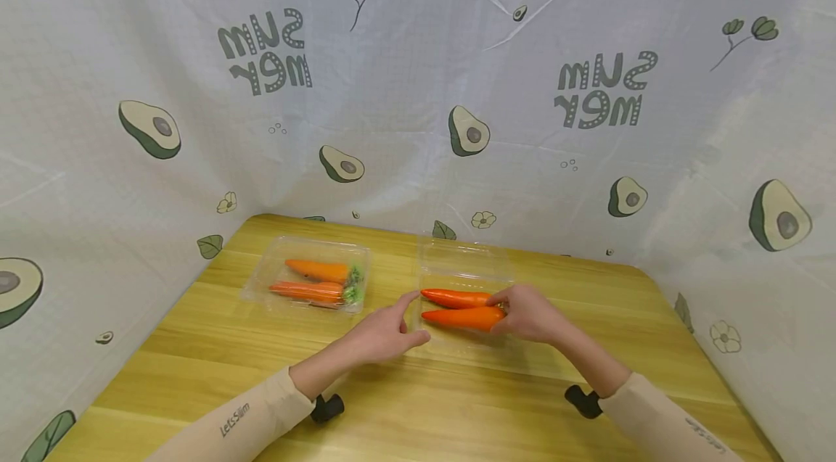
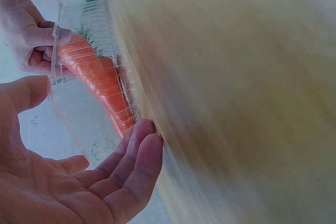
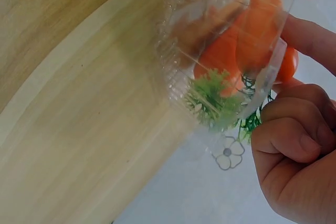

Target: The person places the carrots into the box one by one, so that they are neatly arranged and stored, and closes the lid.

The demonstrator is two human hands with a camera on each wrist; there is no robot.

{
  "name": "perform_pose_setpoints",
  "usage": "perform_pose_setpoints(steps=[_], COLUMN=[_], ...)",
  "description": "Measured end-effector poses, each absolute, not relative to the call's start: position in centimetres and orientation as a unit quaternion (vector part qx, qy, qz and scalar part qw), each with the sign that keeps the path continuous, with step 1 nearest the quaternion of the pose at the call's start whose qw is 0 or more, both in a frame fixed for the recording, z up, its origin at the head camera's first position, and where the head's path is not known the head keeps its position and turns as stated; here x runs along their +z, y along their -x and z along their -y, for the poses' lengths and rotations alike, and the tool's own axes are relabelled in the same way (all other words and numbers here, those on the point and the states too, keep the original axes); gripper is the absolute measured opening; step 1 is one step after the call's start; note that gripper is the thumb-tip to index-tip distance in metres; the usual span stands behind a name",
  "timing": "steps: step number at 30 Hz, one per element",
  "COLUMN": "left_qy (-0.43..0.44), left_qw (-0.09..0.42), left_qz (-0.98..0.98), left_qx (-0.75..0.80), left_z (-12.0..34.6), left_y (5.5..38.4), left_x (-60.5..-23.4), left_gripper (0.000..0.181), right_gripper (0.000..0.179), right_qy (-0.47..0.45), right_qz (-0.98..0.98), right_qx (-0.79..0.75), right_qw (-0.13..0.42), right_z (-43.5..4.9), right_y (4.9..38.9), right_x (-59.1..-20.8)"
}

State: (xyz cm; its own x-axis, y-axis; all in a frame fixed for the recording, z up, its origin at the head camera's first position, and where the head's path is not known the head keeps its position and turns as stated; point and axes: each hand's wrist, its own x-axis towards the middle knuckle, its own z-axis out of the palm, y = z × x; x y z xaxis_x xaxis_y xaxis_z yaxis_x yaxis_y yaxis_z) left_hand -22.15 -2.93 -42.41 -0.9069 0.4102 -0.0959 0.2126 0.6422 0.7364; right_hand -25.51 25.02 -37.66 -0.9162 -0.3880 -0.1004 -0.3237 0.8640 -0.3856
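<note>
A clear plastic clamshell box [image 1: 460,344] sits on the table with its lid [image 1: 464,257] raised at the back. Two orange carrots lie side by side in it, a rear carrot [image 1: 451,297] and a front carrot [image 1: 460,318], tips to the left. My right hand [image 1: 530,315] reaches over the right rim and pinches the front carrot near its stem end. Green leafy tops [image 3: 212,98] show through the plastic in the right wrist view. At the box's left end, my left hand [image 1: 385,331] has its thumb and fingers spread, holding nothing.
To the left stands another clear plastic box [image 1: 268,270] with carrots [image 1: 316,270] and green tops [image 1: 353,286] inside. Both boxes are on a wooden table [image 1: 405,404]. A patterned white curtain [image 1: 405,85] hangs behind and at both sides.
</note>
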Motion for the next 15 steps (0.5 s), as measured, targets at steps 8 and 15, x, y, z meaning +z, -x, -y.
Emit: perform_pose_setpoints(steps=[8,15], left_qy=[-0.173,-0.171], left_qw=[0.129,0.129], left_qz=[-0.897,-0.898], left_qx=[0.385,0.385], left_z=[2.9,2.9], left_y=[22.1,22.1], left_x=[-42.3,-42.4], left_gripper=[0.082,0.082], right_gripper=[0.044,0.044], right_qy=[0.169,0.167], right_qz=[-0.963,-0.968], right_qx=[-0.187,-0.163], right_qw=[0.097,0.096], right_z=[-24.8,-24.8], right_y=[25.6,25.8], right_x=[-38.4,-38.9])
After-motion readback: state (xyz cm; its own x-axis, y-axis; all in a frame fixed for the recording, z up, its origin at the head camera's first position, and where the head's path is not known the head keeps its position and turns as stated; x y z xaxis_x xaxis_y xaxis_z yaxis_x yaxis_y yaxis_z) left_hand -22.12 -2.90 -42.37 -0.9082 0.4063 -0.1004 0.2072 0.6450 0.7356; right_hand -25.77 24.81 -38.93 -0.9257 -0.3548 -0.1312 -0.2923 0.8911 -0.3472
